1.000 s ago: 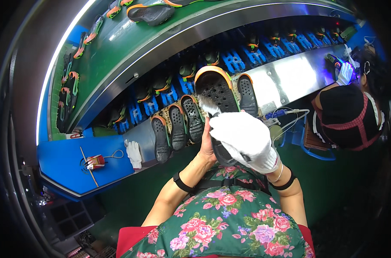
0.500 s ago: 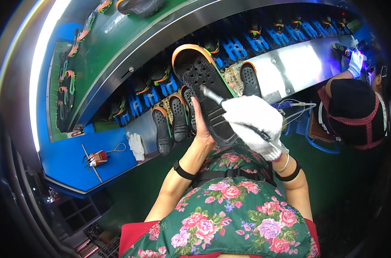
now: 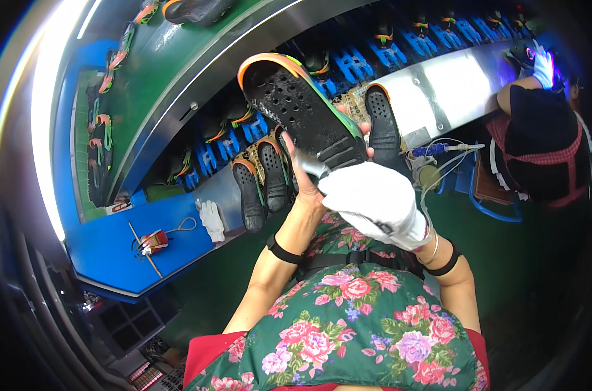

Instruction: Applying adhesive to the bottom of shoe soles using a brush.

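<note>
My bare left hand (image 3: 304, 186) is closed round the lower part of a black shoe sole (image 3: 302, 111). The thumb lies along its left edge and fingertips show past its right edge. This sole has small holes over its broad upper part, grooves lower down, and an orange and green rim; wet-looking patches shine near the holes. In a white knitted glove, my right hand (image 3: 374, 199) grips a brush (image 3: 314, 165), whose blurred bristles are at the sole's lower left edge, by my left thumb. The glove hides most of the brush handle.
More soles (image 3: 249, 199) lie on the bench at left, another sole (image 3: 382, 120) at right. A blue table (image 3: 113, 244) bears a red tin (image 3: 154, 241) with a stick; a white glove (image 3: 211, 220) lies beside. Blue racks (image 3: 354, 65) line the back. A co-worker (image 3: 537, 143) works at right.
The sole has shifted up and left and tilted further left. My right hand has moved down and left, bringing the brush from the sole's middle to its lower left edge.
</note>
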`<state>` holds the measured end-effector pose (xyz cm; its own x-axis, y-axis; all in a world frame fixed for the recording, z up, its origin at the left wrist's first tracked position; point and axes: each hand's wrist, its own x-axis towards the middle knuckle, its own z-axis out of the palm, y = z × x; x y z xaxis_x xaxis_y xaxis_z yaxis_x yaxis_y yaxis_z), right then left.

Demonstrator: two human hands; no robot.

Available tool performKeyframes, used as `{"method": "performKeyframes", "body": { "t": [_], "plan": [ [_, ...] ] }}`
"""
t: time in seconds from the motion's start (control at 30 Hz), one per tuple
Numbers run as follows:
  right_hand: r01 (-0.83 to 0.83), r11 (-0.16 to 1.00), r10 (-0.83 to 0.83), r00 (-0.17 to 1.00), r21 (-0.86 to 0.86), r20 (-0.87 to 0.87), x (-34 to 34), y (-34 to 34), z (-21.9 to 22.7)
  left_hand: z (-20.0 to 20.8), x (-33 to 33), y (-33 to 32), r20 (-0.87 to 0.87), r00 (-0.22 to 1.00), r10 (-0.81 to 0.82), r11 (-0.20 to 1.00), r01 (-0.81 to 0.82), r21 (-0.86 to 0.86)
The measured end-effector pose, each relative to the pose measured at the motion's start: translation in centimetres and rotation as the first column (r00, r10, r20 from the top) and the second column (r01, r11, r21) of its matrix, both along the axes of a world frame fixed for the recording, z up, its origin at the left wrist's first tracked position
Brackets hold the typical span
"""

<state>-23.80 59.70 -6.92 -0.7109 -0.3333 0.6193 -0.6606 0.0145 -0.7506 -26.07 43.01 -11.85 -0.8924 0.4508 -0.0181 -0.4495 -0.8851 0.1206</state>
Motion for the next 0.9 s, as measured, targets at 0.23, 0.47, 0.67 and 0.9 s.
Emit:
{"method": "performKeyframes", "body": {
  "t": [0.23,0.47,0.67,0.9],
  "plan": [
    [-0.01,0.999,0.01,1.0,0.032,0.013,0.3,0.8,-0.9,1.1,-1.0,0.6,0.073,0.993,0.095,0.995,-0.094,-0.026],
    [0.029,0.995,-0.02,0.996,-0.1,0.092,-0.3,2.0,-0.7,-0.3,-1.4,-0.5,0.004,0.996,0.085,0.989,-0.084,-0.118],
    [-0.192,0.974,0.207,0.97,-0.124,0.129,0.7,1.6,-1.2,0.4,-1.1,-0.6,0.112,0.982,0.152,0.981,-0.136,-0.136],
    [-0.108,0.99,0.114,0.992,0.093,-0.062,1.4,1.2,-1.8,0.3,-1.5,-2.5,-0.051,0.999,-0.012,0.983,0.003,-0.185]
  ]
}}
